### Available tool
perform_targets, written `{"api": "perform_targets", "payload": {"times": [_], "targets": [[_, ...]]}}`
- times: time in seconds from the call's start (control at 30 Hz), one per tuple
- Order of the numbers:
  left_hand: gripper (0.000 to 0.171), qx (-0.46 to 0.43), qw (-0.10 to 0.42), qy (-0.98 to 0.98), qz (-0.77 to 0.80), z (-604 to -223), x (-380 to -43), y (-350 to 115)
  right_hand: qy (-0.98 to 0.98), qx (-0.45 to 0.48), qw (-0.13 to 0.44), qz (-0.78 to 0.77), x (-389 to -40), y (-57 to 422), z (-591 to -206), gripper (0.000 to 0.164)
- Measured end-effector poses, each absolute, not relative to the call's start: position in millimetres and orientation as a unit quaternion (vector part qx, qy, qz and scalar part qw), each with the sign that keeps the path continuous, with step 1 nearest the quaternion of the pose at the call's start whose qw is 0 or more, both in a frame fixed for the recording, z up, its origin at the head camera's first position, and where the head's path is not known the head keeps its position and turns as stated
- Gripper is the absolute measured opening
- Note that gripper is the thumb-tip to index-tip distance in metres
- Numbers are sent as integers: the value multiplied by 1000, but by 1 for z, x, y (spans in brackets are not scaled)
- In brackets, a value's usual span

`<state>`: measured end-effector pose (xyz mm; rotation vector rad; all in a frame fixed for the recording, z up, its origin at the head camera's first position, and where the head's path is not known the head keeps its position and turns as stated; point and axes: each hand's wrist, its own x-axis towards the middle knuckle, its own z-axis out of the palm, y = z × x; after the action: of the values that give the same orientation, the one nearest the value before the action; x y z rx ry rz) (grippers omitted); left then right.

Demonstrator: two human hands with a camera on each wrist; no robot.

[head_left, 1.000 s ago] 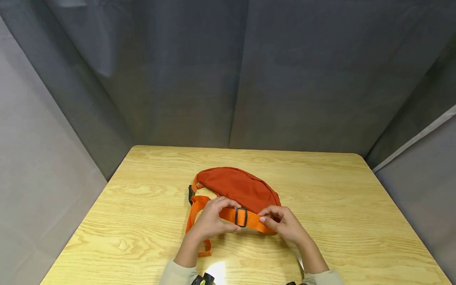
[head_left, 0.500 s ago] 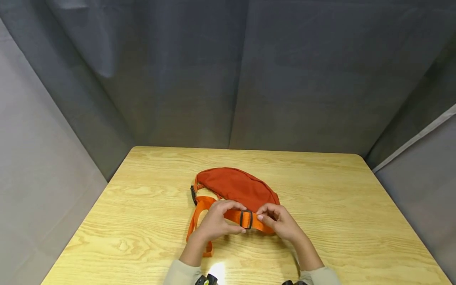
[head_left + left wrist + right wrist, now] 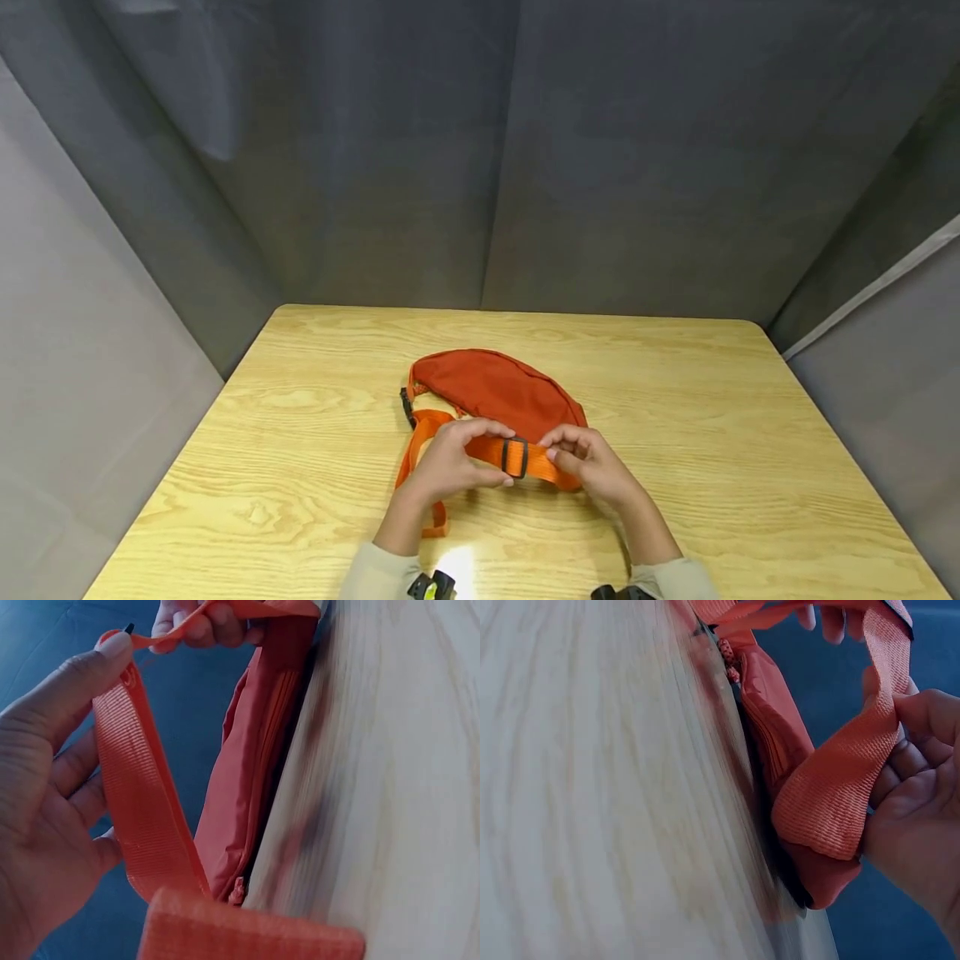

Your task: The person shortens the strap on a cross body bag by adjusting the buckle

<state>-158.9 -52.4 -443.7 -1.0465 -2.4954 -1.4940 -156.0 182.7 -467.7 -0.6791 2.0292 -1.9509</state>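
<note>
A rust-red waist bag [image 3: 502,387] lies on the table, its orange webbing strap [image 3: 486,451] raised along the near side. On the strap sits a black slider buckle [image 3: 514,458]. My left hand [image 3: 456,460] grips the strap at the slider's left edge, thumb below and fingers above. Just right of the slider, my right hand [image 3: 592,468] pinches the webbing between thumb and fingers. The left wrist view has the left thumb on the strap by a dark buckle tip [image 3: 129,628]. In the right wrist view, the webbing [image 3: 840,780] twists down from the right hand toward the bag's end.
A black clip [image 3: 407,408] joins the strap at the bag's left end. The loose strap loop [image 3: 435,523] trails onto the wooden table [image 3: 712,433] beside the left forearm. Grey curtains [image 3: 360,167] stand behind and at both sides.
My left hand and the slider buckle have shifted slightly right, closer to my right hand. Both hands keep hold of the strap, and the bag stays in place.
</note>
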Motion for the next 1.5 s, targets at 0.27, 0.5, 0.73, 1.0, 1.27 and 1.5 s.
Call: {"api": "perform_targets", "payload": {"times": [0.27, 0.5, 0.73, 1.0, 1.27, 1.5], "targets": [[48, -349, 29, -811, -468, -449, -160, -45, 692, -255, 109, -667, -155, 175, -466, 11], [48, -329, 25, -818, -471, -453, -158, -49, 749, -232, 117, -610, -145, 179, -448, 18], [49, -327, 25, -821, -467, -452, -159, -51, 796, -207, 130, -554, -148, 179, -441, 8], [47, -322, -11, -851, -414, -464, -169, -41, 775, -236, 121, -574, -160, 172, -455, 4], [52, -315, -12, -873, -372, -466, -171, -38, 779, -204, 124, -579, -159, 173, -456, 9], [51, -308, -20, -874, -374, -463, -171, -39, 808, -187, 119, -545, -155, 181, -452, 15]]}}
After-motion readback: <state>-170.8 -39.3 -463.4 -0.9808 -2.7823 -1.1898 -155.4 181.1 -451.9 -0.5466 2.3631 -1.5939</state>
